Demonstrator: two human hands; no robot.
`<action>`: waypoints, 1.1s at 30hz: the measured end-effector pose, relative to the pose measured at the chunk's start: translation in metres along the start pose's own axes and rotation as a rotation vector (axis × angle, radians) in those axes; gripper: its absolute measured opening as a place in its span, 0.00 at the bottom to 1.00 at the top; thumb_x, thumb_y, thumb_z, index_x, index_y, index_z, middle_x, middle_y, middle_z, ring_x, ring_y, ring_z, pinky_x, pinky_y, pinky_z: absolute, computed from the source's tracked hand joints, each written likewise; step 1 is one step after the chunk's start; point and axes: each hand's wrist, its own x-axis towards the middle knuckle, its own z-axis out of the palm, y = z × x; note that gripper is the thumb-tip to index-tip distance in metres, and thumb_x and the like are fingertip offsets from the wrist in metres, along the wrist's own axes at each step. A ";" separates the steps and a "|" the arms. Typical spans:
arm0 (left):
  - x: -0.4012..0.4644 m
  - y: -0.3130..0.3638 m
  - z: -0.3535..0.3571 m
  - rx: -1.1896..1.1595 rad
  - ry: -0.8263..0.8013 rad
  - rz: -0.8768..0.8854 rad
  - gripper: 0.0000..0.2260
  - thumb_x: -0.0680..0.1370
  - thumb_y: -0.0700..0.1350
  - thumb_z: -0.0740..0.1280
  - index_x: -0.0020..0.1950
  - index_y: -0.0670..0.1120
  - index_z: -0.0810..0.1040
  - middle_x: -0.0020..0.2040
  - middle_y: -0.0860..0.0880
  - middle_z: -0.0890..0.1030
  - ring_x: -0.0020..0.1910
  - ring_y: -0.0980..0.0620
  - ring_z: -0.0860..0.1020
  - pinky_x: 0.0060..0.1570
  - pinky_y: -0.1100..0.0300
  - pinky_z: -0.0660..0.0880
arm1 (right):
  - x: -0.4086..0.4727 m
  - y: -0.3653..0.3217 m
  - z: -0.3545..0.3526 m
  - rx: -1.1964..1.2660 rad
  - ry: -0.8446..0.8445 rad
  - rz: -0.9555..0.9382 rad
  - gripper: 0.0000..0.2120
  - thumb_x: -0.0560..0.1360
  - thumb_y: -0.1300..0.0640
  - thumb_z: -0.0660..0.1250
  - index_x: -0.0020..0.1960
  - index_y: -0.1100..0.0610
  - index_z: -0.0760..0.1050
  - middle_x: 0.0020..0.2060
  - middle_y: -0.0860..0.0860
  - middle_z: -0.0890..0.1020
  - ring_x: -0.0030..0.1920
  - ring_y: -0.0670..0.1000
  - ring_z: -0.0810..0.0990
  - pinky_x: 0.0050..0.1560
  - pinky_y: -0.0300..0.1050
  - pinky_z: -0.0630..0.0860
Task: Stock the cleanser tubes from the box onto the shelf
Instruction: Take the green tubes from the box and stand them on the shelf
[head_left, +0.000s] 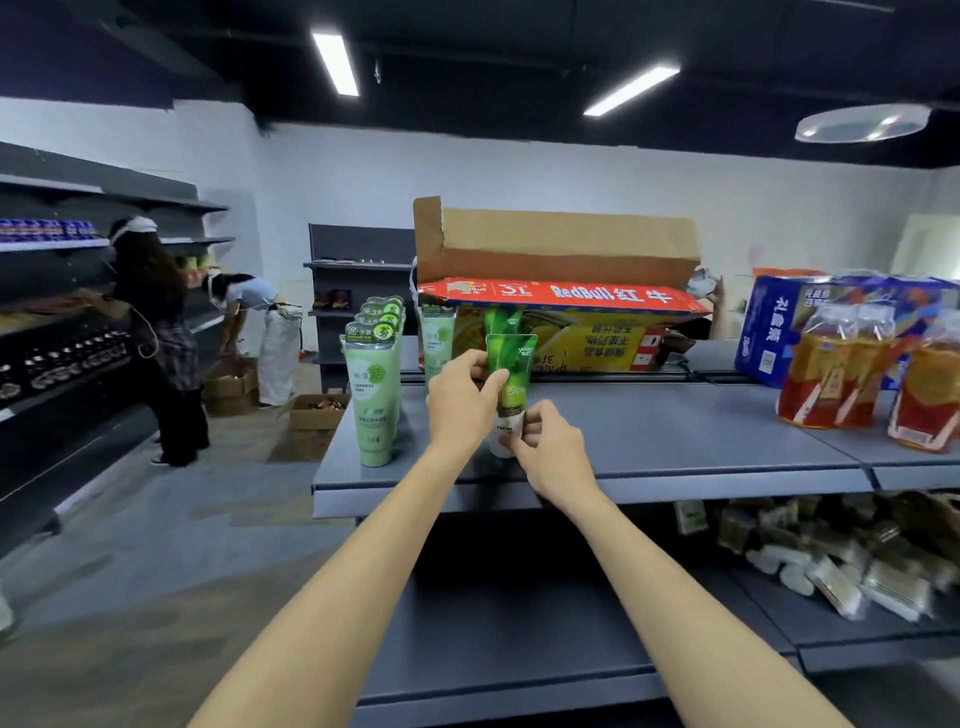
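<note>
Both hands hold one green cleanser tube (511, 382) upright, cap down, over the grey shelf (675, 441): left hand (460, 400) pinches its upper body, right hand (550, 449) grips the white cap end. Row of pale green tubes (374, 389) stands just left. Opened Red Bull box (561, 291) sits behind, another green tube before it.
</note>
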 end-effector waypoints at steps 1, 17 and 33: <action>0.004 -0.002 0.003 -0.001 0.001 -0.006 0.05 0.77 0.50 0.71 0.46 0.49 0.81 0.41 0.55 0.84 0.44 0.51 0.82 0.50 0.48 0.79 | 0.007 0.002 0.002 -0.011 -0.001 0.000 0.10 0.76 0.54 0.72 0.48 0.57 0.72 0.41 0.51 0.84 0.43 0.52 0.83 0.46 0.47 0.79; 0.063 -0.029 0.040 -0.020 0.036 -0.018 0.01 0.76 0.46 0.72 0.45 0.51 0.81 0.37 0.57 0.82 0.42 0.53 0.82 0.50 0.50 0.79 | 0.085 0.029 0.022 -0.038 -0.015 -0.028 0.09 0.77 0.53 0.69 0.45 0.55 0.69 0.41 0.51 0.82 0.43 0.55 0.81 0.47 0.56 0.80; 0.082 -0.040 0.055 0.018 0.058 0.016 0.03 0.77 0.47 0.72 0.45 0.55 0.79 0.37 0.61 0.80 0.43 0.54 0.81 0.51 0.51 0.80 | 0.113 0.044 0.032 -0.031 -0.015 -0.030 0.08 0.76 0.53 0.68 0.46 0.53 0.68 0.44 0.52 0.82 0.45 0.55 0.81 0.48 0.57 0.81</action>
